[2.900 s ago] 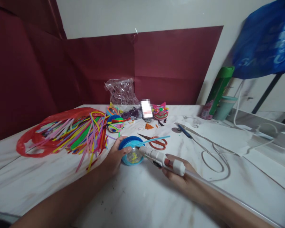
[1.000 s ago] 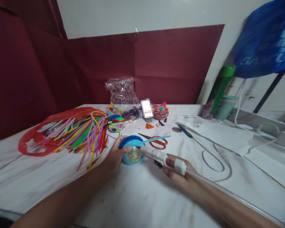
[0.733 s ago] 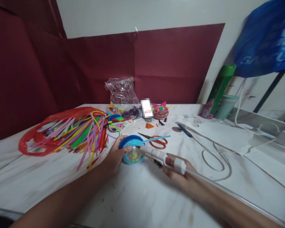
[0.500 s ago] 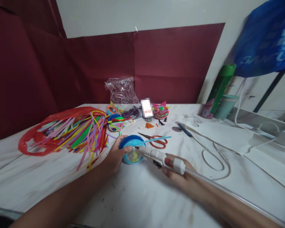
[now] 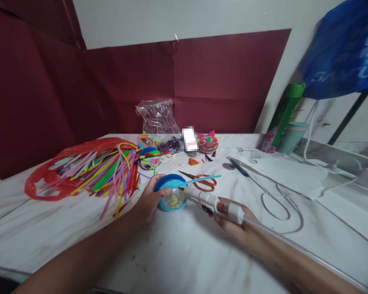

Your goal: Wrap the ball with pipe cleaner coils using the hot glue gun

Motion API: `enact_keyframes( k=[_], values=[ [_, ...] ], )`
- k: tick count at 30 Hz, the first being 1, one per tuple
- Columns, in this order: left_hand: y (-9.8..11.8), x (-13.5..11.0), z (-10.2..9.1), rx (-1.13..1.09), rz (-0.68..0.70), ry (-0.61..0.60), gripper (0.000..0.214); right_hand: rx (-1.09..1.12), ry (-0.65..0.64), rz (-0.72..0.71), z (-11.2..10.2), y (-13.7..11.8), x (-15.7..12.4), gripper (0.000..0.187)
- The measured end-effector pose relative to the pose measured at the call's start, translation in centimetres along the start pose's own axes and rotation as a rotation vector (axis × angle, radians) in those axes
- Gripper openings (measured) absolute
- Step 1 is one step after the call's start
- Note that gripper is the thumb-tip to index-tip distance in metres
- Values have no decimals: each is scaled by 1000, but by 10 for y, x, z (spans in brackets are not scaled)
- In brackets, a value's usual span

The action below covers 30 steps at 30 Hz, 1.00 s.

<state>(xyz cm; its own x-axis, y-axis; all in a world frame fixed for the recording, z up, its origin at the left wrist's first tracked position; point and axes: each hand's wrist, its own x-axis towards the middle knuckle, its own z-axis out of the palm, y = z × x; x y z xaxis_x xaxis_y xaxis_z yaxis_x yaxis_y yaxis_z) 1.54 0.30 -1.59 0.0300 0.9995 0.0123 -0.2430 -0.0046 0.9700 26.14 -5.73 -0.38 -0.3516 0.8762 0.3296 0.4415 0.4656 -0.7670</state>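
Observation:
My left hand grips the left side of a round ball wrapped in dark and light blue pipe cleaner. A clear, unwrapped patch with something yellow inside faces me. One light blue pipe cleaner sticks out from the ball to the right. My right hand is closed around a white hot glue gun with a long clear glue stick in its back end. The gun's nozzle points left at the ball's right edge; whether it touches cannot be told. Orange-handled scissors lie just behind the nozzle.
Left, a red plastic bag spills colourful pipe cleaners. Behind stand a finished-looking multicoloured ball, a pink cat-eared ball and a crumpled clear bag. Right are a blue-handled tool, a looping cord and a green can.
The glue gun in my right hand has shifted slightly right and back, its nozzle moving away from the clear patch. My left hand and the ball have stayed almost still.

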Motion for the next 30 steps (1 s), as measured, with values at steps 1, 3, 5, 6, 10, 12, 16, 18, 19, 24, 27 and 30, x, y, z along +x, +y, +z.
enact_keyframes(
  k=[1, 3, 5, 6, 10, 12, 16, 18, 19, 24, 27, 30],
  values=[
    [0, 0, 0, 1, -4, -1, 52, -3, 2, -1, 0, 0, 0, 16],
    [-1, 0, 0, 8, -4, -7, 54, -6, -3, 1, 0, 2, -1, 15],
    [-1, 1, -1, 28, 5, -17, 53, 6, -8, 2, 1, 4, -2, 13],
    [-2, 1, -1, 37, 8, -19, 52, 14, -6, 1, 2, 6, -2, 13],
    [-2, 1, -1, 42, -4, -29, 52, 32, -9, 6, 6, 9, -1, 12],
    [-3, 2, -1, 31, -6, -27, 52, 37, -20, 19, 7, 8, 0, 12],
    [-2, 1, 0, 30, -12, -11, 55, 47, -13, 39, 4, 5, -1, 12],
    [-1, 1, 1, 39, -6, 3, 56, 41, -16, 44, 3, 5, -2, 13],
    [-1, 1, 1, 45, -2, 10, 56, 39, -24, 44, 2, 6, -2, 13],
    [-1, 1, 0, 51, -2, 5, 56, 33, -17, 24, 5, 13, -3, 15],
    [-3, 2, -1, 45, -1, -4, 57, 25, -9, 17, 7, 10, -1, 16],
    [-4, 3, -2, 44, -9, 8, 58, 18, -25, 28, 5, 5, 0, 16]
  ],
)
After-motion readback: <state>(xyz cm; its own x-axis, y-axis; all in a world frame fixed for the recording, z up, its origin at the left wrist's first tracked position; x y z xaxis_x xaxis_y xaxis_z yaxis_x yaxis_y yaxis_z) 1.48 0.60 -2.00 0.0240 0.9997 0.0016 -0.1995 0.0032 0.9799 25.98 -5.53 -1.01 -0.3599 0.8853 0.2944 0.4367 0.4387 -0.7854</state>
